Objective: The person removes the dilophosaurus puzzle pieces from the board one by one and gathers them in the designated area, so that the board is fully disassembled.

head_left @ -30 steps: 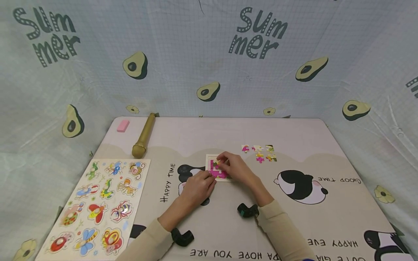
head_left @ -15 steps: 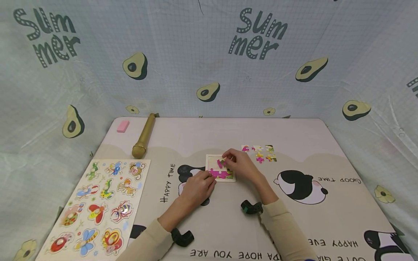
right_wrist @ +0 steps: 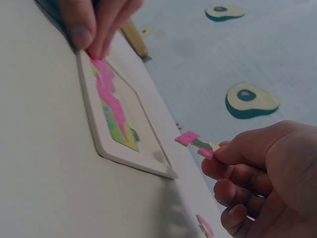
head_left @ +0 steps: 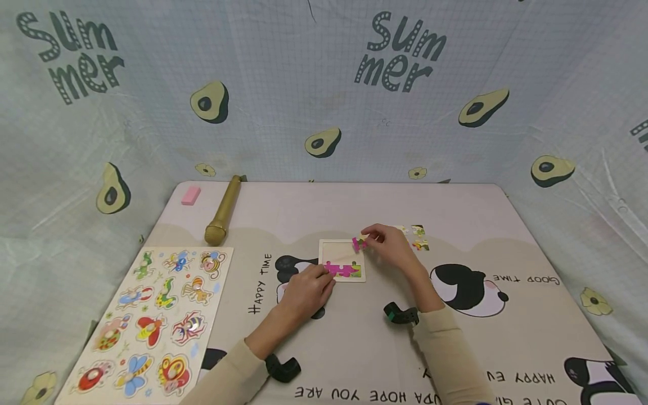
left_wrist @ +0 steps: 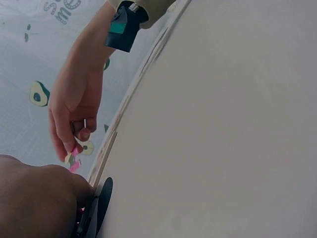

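Note:
My right hand (head_left: 392, 247) pinches a pink and green jigsaw piece (right_wrist: 195, 143) between thumb and fingertips, raised over the right far corner of a small pale puzzle tray (head_left: 341, 251). The other fingers curl under in the right wrist view. My left hand (head_left: 305, 292) holds the tray's near left corner, thumb at the rim and fingertips over the end of the fitted pieces. A row of joined pink and green pieces (head_left: 343, 270) fills the tray's near side; bare wood shows behind it. Loose jigsaw pieces (head_left: 420, 245) lie beyond my right hand, some of them hidden by it.
A board of insect pictures (head_left: 147, 326) lies at the left. Behind it are a gold microphone (head_left: 223, 214) and a pink block (head_left: 190, 196). A patterned cloth (head_left: 324, 84) hangs behind the table. Dark wrist-worn devices (head_left: 401, 314) sit under both forearms.
My right hand has lifted the jigsaw piece from the tray's middle and carried it right and away, turning it. The left hand has stayed at the tray's corner.

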Motion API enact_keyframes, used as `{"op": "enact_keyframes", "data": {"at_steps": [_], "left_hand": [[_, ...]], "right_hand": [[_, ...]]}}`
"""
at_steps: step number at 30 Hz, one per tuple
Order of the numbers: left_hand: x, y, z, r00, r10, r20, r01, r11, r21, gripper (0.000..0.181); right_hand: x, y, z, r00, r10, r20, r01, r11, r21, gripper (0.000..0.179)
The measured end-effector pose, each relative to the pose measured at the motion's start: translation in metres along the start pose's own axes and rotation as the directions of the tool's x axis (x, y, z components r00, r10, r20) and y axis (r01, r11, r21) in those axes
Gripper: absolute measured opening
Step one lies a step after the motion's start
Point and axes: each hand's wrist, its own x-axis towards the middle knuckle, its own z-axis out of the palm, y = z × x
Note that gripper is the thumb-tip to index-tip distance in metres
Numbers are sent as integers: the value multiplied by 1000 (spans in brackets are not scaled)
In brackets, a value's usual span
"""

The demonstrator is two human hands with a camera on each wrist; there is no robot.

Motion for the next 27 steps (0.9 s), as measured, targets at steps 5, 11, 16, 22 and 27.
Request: {"op": "enact_keyframes", "data": {"at_steps": [5, 11, 16, 22, 27], "left_hand": [[0, 1, -1, 1000, -8, 3, 8, 1000, -14, 15], [0, 1, -1, 1000, -13, 5, 13, 1000, -24, 16], [1, 1, -1, 1000, -13, 2, 13, 1000, -25, 16], [2, 1, -2, 1000, -12, 0, 12, 1000, -22, 15], [2, 2, -2, 1000, -14, 0, 14, 1000, -25, 15]], "right_hand": [[-3, 7, -15, 999, 38, -7, -38, 999, 5, 27], [-4, 15, -27, 996, 93, 13, -93, 996, -8, 31], [-5, 21, -34, 990, 140, 8, -140, 990, -26, 28], [-7, 25, -39, 982, 186, 22, -184, 981, -59, 26], [-7, 25, -41, 979, 201, 41, -198, 978, -72, 28]]}}
